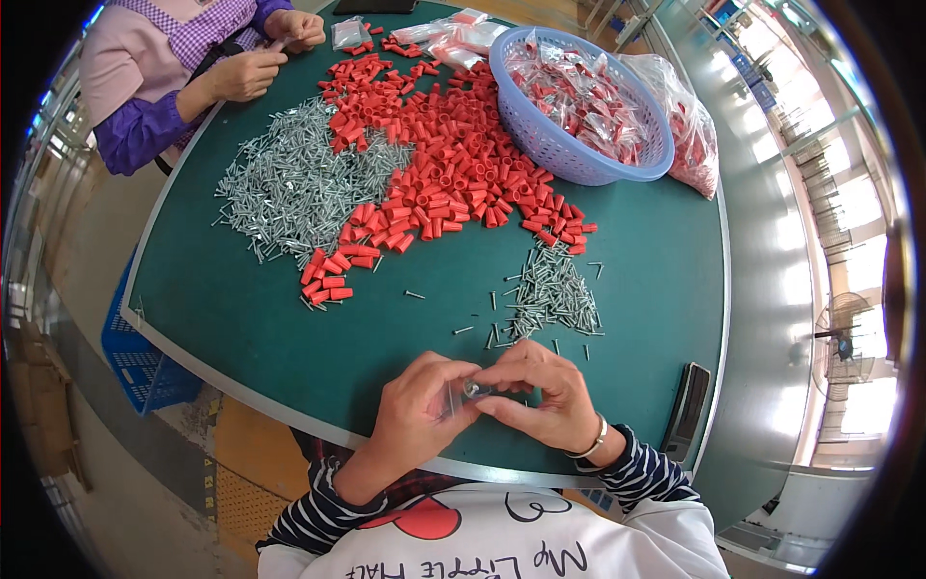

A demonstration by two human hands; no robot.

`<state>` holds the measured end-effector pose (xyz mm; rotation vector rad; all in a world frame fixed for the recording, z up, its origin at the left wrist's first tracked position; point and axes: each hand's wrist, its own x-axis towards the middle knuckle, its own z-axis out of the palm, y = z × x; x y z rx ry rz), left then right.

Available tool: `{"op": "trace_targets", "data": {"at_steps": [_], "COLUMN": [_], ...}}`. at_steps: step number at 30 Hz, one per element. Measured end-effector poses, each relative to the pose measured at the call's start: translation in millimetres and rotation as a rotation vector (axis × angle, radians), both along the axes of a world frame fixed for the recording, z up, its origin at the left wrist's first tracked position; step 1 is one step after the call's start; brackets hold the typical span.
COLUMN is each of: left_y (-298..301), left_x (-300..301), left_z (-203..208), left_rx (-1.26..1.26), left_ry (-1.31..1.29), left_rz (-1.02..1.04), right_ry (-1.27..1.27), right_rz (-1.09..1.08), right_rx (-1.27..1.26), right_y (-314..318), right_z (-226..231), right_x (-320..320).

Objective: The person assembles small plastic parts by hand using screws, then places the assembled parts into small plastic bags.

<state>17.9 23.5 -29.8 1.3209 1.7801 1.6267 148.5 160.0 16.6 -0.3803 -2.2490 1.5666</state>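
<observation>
Close to the table's near edge, my left hand (413, 407) is closed around a small clear plastic bag (451, 398). My right hand (548, 398) meets it from the right, thumb and forefinger pinched at the bag's mouth. Shiny screws (472, 388) show between those fingertips; how many is hidden. Just beyond my right hand lies a small heap of screws (555, 297), with a few strays around it. Farther off spreads a big pile of red tapered plastic sleeves (439, 183), and to its left a larger heap of screws (289, 179).
A lavender basket (588, 172) full of filled bags stands far right, beside a big clear sack (696, 135). Empty bags (453, 39) lie at the back. A co-worker's hands (251, 72) work at far left. A phone (687, 410) rests near the right edge; a blue crate (145, 367) stands below.
</observation>
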Motion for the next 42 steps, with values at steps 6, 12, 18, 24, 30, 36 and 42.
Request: {"op": "trace_targets", "data": {"at_steps": [6, 12, 18, 24, 30, 36, 42], "left_y": [-1, 1, -2, -1, -1, 1, 3], "left_x": [1, 2, 3, 1, 2, 2, 3], "left_z": [3, -1, 0, 0, 0, 2, 0], "left_rx": [-0.039, -0.015, -0.057, -0.030, -0.032, -0.028, 0.036], "left_ry": [-0.027, -0.022, -0.047, -0.042, -0.074, -0.049, 0.036], "left_rz": [-0.004, 0.008, 0.005, 0.014, 0.034, 0.053, 0.057], "right_ry": [-0.047, -0.129, -0.366, -0.250, -0.027, -0.023, 0.012], "right_rz": [-0.296, -0.284, -0.099, -0.041, 0.105, 0.291, 0.261], "right_rx": [0.257, 0.569, 0.891, 0.849, 0.751, 0.860, 0.740], "right_y": [59, 129, 116, 112, 61, 29, 21], "right_z": [6, -9, -10, -10, 22, 39, 31], "right_x": [-9, -40, -63, -59, -31, -11, -3]}}
